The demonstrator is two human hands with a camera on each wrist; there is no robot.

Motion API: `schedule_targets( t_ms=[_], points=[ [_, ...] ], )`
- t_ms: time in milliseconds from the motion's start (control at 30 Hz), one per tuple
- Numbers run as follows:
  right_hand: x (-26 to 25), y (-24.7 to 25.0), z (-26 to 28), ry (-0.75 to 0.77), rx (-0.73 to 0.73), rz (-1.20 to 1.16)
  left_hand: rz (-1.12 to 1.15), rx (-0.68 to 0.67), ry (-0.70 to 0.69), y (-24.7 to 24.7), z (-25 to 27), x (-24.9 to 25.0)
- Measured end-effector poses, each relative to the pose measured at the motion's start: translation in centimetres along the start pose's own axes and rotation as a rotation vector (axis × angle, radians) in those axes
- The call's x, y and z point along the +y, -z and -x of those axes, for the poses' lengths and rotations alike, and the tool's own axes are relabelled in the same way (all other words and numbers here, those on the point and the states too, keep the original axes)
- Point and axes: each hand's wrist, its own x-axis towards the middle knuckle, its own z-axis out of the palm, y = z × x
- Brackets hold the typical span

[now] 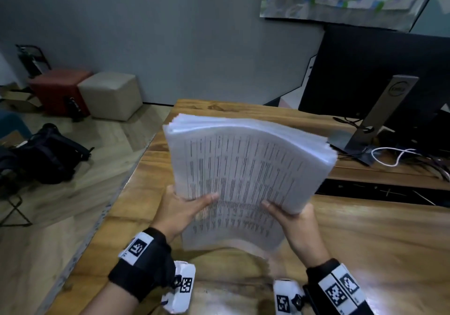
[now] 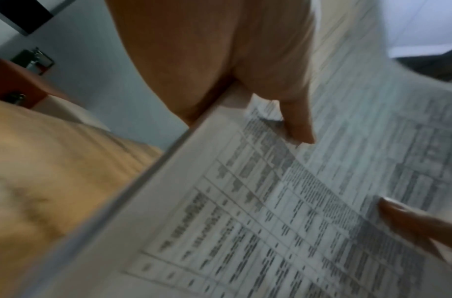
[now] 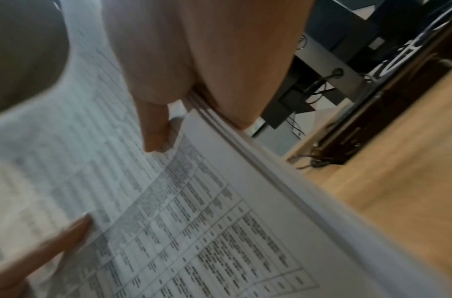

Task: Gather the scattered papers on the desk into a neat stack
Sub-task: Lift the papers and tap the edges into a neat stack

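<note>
- Stack of papers (image 1: 246,175): raised above the desk (image 1: 365,241), near its left edge; far end bowed.
- Left hand (image 1: 185,211): clamped on near-left edge; thumb on top.
- Right hand (image 1: 295,219): clamped on near-right edge.

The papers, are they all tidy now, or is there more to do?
Mostly gathered: no loose sheets show on the wooden desk. The thick white stack of printed papers is held up by the left hand and right hand, thumbs on top. Its far edges look uneven, so squaring it and laying it down remain.
</note>
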Motion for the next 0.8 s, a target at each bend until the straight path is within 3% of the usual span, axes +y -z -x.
schedule_targets(
  t_ms=[67, 133, 300, 367, 567, 800],
  points=[
    [-0.8, 0.3, 0.0, 0.079, 0.003, -0.037, 0.059, 0.011, -0.068, -0.2, -0.3, 0.9],
    [0.4, 0.4, 0.1, 0.051, 0.004, -0.026, 0.077, 0.002, -0.035, -0.3, -0.4, -0.5],
    [9.3, 1.3, 1.5, -0.273, -0.086, 0.129, -0.177, -0.117, 0.342, 0.5, 0.8, -9.1],
    [12.0, 1.9, 2.1, -0.351, -0.072, 0.167, -0.158, -0.101, 0.414, 0.8, 1.1, -11.6],
    [15.1, 2.3, 3.1, -0.424, 0.021, 0.182, -0.122, -0.022, 0.366, 0.7, 2.6, -13.8],
    [17.4, 1.9, 3.3, -0.566, -0.061, 0.373, -0.195, 0.005, 0.508, 0.3, 4.0, -16.0]
  ],
)
